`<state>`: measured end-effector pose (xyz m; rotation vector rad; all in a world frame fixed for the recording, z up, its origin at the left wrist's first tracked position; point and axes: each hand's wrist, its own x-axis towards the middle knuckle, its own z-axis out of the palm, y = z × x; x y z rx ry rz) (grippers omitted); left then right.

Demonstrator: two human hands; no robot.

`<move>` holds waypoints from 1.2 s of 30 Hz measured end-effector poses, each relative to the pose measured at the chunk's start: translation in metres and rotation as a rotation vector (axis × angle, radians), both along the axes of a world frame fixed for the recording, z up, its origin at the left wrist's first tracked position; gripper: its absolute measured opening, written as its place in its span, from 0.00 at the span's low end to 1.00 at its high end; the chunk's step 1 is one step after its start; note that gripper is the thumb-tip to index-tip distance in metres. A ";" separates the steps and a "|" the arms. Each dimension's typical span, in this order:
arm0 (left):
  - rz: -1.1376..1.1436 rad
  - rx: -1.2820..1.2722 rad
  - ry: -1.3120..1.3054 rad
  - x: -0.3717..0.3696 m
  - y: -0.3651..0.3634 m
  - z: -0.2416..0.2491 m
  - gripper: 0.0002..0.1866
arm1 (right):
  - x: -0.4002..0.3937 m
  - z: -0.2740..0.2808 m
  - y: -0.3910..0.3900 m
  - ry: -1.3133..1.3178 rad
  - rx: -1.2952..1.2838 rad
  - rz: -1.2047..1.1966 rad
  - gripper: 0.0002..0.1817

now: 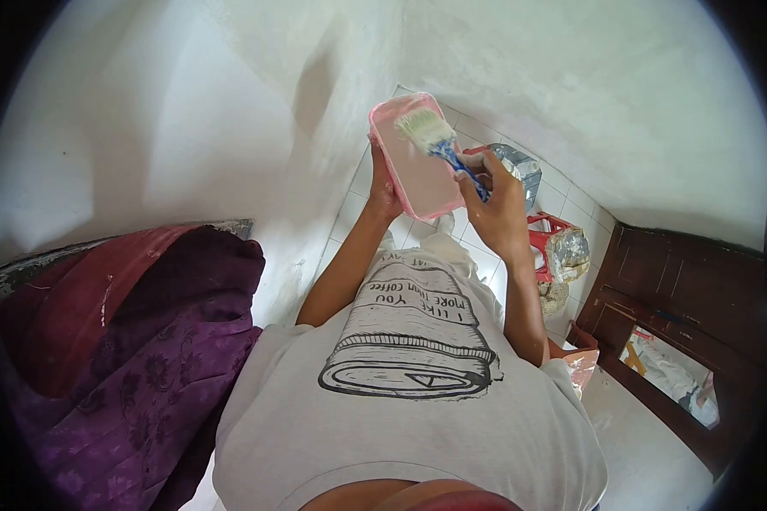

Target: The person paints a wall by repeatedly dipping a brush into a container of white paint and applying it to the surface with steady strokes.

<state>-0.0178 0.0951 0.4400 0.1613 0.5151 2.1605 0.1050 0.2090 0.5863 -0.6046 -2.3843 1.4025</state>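
A pink rectangular plastic tub (426,215) is tilted in front of me, with pale, whitish paint spread inside. My left hand (385,189) is closed around its left side, the fingers partly hidden behind the tub. My right hand (498,204) grips the blue handle of a paintbrush (426,129). The broad, paint-coated bristles point up and left and lie over the upper part of the tub. Paint smears mark the brush handle.
White walls (187,102) meet in a corner ahead, above a white tiled floor (349,215). Purple patterned cloth (136,409) hangs at left. A red plastic stool (544,226) and a grey paint-marked item (521,170) stand beyond my right arm. Dark wooden furniture (648,272) stands right.
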 end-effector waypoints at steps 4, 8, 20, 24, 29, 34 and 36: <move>-0.001 0.006 -0.055 -0.002 0.008 0.000 0.47 | 0.004 0.009 0.012 -0.092 0.100 0.037 0.09; 0.015 -0.146 0.004 -0.001 0.017 0.006 0.47 | -0.002 0.005 0.027 -0.014 0.274 0.075 0.10; -0.112 0.025 -0.064 0.001 0.047 -0.006 0.39 | -0.035 0.032 0.073 -0.294 0.732 0.502 0.10; -0.078 0.004 -0.046 0.002 0.060 0.005 0.38 | -0.032 0.024 0.075 -0.271 0.700 0.427 0.08; -0.086 -0.031 -0.087 -0.002 0.069 0.010 0.38 | -0.018 0.023 0.087 -0.175 0.722 0.457 0.09; -0.118 0.006 -0.081 0.000 0.079 0.005 0.37 | -0.010 0.000 0.094 -0.230 0.676 0.415 0.07; -0.104 -0.060 -0.089 0.002 0.086 0.004 0.37 | -0.004 0.005 0.103 -0.198 0.649 0.401 0.07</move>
